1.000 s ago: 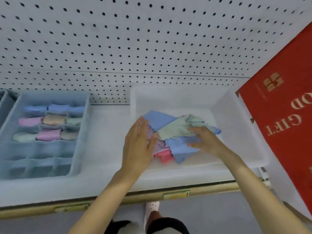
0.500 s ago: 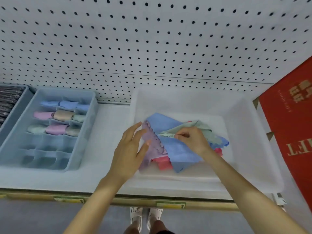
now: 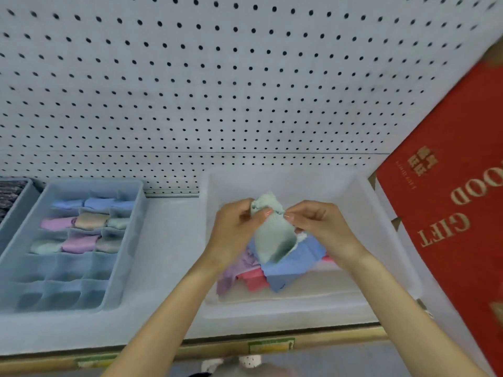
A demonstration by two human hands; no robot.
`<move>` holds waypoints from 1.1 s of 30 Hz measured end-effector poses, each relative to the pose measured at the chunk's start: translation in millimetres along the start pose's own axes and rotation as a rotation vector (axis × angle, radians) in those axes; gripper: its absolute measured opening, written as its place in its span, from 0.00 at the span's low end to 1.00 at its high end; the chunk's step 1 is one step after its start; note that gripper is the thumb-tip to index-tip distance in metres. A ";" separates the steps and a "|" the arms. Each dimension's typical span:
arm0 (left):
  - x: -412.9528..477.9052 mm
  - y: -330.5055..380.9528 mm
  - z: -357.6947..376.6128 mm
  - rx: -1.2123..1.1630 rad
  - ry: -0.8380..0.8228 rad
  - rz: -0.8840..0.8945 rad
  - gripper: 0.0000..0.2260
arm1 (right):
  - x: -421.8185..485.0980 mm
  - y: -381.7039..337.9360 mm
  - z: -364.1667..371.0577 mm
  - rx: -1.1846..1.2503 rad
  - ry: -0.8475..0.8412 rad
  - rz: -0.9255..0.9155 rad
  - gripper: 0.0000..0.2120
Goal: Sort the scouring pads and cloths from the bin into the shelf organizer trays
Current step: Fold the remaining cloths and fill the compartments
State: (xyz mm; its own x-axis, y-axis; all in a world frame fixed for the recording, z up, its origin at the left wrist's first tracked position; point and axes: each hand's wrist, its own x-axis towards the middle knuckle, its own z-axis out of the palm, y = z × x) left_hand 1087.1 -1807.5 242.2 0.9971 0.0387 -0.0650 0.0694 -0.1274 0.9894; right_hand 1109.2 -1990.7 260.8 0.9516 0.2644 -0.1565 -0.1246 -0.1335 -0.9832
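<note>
A pale green cloth [image 3: 275, 235] hangs above the white bin [image 3: 381, 240], pinched at its top edge by both hands. My left hand [image 3: 234, 229] grips its left side and my right hand [image 3: 318, 227] pinches its right side. Under it in the bin lie a blue cloth [image 3: 294, 265], a red cloth [image 3: 253, 280] and a lilac cloth [image 3: 231, 276]. The blue organizer tray [image 3: 130, 240] stands to the left on the shelf; its back three rows hold rolled blue, lilac, tan and green cloths [image 3: 87, 221], and its front compartments look bare.
A red gift box [image 3: 449, 213] leans at the right of the bin. White pegboard [image 3: 217, 91] forms the back wall. A second blue tray with dark pads [image 3: 8, 194] shows at the far left. The shelf's front edge [image 3: 245, 346] carries label strips.
Both hands have lifted the pale green cloth off the pile and now hold it up together; earlier my left hand lay flat on the cloths while my right hand picked at the green one.
</note>
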 end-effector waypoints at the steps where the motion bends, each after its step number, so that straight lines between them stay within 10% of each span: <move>1: 0.3 3.6 1.1 -0.012 0.008 0.009 0.11 | -1.6 -1.5 0.1 -0.010 0.041 -0.015 0.08; 25: -3.4 83.7 -3.0 -0.267 0.000 -0.049 0.11 | -3.2 -83.4 25.6 -0.098 0.369 -0.376 0.07; 33: -28.2 57.6 17.3 0.064 -0.023 0.203 0.47 | -12.3 -105.4 23.4 -0.226 0.487 -0.513 0.09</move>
State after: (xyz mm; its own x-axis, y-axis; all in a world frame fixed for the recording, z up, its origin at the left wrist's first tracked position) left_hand 1063.5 -1833.0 298.8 0.9912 -0.0169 0.1316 -0.1324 -0.1927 0.9723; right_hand 1104.0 -1957.6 364.2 0.8982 -0.0998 0.4281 0.3798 -0.3140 -0.8701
